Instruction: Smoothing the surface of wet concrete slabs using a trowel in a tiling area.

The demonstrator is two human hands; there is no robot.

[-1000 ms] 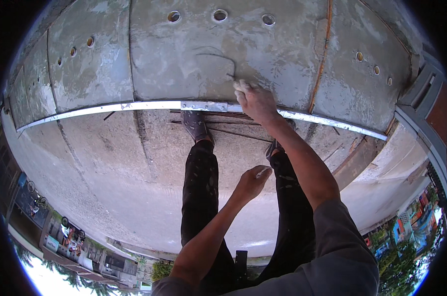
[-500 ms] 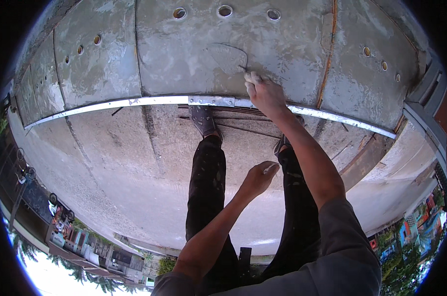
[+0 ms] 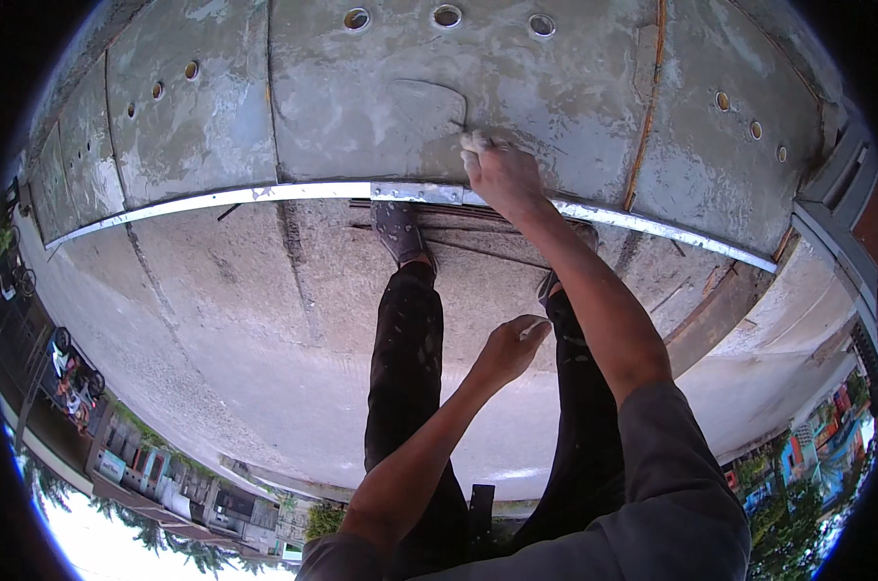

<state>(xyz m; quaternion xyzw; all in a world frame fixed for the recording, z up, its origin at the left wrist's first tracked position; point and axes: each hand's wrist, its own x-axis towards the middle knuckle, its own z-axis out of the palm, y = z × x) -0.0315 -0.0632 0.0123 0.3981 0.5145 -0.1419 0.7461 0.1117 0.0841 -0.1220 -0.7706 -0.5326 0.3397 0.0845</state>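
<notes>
My right hand (image 3: 503, 176), its fingers smeared pale grey, is closed around the handle of a trowel (image 3: 429, 114). The blade lies flat on a wet grey cement surface (image 3: 361, 87), and its colour nearly blends in with the cement. Lower down, in front of my knees, my left hand (image 3: 511, 349) is curled closed, with pale smears on the thumb side. Whatever its fingers may hold is hidden. A long silver metal straightedge (image 3: 313, 192) runs along the near edge of the cement, just below my right hand.
Several round pipe openings (image 3: 446, 16) sit in the cement, which thin strips (image 3: 647, 107) divide into panels. My shoes (image 3: 397, 232) stand close to the straightedge, beside thin rods (image 3: 487, 254) on rough concrete. A grey metal frame (image 3: 836, 213) stands at the right. Motorbikes (image 3: 76, 373) are far left.
My right hand has slid the trowel a little to the left and slightly farther away across the wet cement. The left hand has stayed almost in place. A distant motorbike has shifted.
</notes>
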